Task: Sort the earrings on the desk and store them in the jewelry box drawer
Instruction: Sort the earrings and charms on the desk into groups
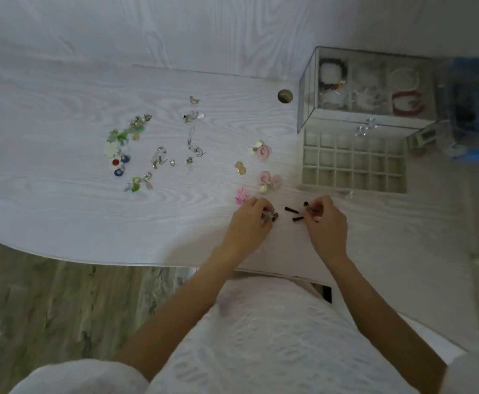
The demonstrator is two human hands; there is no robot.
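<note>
Head view, looking down on the white desk. My left hand rests near the front edge, fingers curled, pinching a small dark earring against the desk top. My right hand is curled too, fingertips pinching a dark stick-shaped earring. Two more dark sticks lie between my hands. Pink earrings and a gold one sit just beyond my left hand — a bigger scatter of green, blue and silver earrings lies well off to the left. Jewelry box at right, its gridded drawer pulled out toward me — whether any cell holds anything I cannot tell.
</note>
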